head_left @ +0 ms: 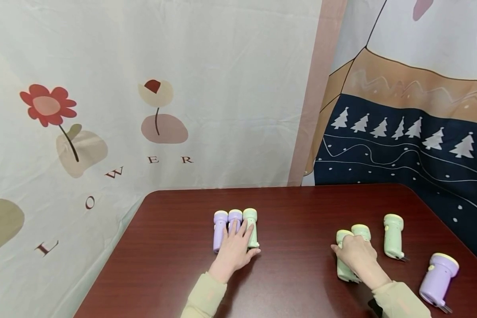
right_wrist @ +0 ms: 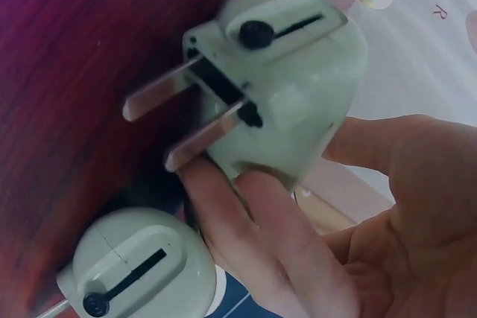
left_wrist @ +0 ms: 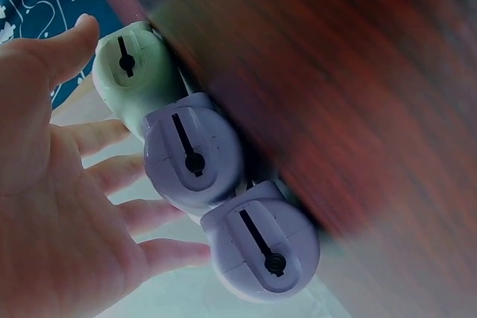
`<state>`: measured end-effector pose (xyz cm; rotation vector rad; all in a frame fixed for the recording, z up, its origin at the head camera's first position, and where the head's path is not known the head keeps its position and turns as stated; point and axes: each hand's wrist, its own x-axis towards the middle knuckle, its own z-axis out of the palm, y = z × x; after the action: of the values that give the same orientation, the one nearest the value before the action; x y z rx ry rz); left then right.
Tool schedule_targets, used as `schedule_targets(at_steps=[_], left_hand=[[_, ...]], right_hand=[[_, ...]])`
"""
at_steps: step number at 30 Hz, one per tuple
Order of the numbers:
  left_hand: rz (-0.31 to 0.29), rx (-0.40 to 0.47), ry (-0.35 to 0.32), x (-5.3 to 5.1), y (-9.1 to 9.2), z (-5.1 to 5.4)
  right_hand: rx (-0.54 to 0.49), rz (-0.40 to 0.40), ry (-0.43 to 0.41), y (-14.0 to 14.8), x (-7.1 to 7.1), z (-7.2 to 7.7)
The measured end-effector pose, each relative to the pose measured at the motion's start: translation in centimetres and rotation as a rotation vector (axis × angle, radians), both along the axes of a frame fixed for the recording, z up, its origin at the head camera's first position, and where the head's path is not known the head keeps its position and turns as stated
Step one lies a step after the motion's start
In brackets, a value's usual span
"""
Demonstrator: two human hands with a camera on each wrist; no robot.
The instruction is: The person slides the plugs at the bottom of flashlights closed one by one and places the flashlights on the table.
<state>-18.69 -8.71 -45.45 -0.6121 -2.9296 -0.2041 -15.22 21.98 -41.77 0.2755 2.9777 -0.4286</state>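
My left hand [head_left: 233, 249] rests with fingers spread over three flashlights lying side by side: an outer purple flashlight [head_left: 219, 234], a middle purple flashlight [left_wrist: 195, 158] and a green flashlight [head_left: 251, 216]. In the left wrist view its fingertips touch their sides, and the thumb stands apart. My right hand [head_left: 357, 254] grips a green flashlight [right_wrist: 313, 72], thumb on one side and curled fingers on the other; two metal plug prongs stick out of its end. Another green flashlight [head_left: 361, 230] lies right beside it, partly hidden under that hand.
To the right of the right hand lies a separate green flashlight [head_left: 393, 236]. Nearer the right edge is a large purple flashlight [head_left: 438, 280], its prongs out. All lie on a dark red-brown table [head_left: 294, 247], backed by a printed curtain [head_left: 238, 97].
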Motion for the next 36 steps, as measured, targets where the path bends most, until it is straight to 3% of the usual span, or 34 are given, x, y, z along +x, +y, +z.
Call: schedule_targets(at_steps=[10, 21, 36], left_hand=[[0.0, 0.006, -0.011, 0.0, 0.0, 0.0], [0.004, -0.007, -0.016, -0.1, 0.0, 0.0], [0.001, -0.002, -0.012, 0.0, 0.0, 0.1]], right_hand=[[-0.01, 0.0, -0.006, 0.3, -0.4, -0.6], [-0.05, 0.04, 0.053, 0.7, -0.9, -1.3], [-0.115, 0.029, 0.098, -0.2, -2.2, -0.8]])
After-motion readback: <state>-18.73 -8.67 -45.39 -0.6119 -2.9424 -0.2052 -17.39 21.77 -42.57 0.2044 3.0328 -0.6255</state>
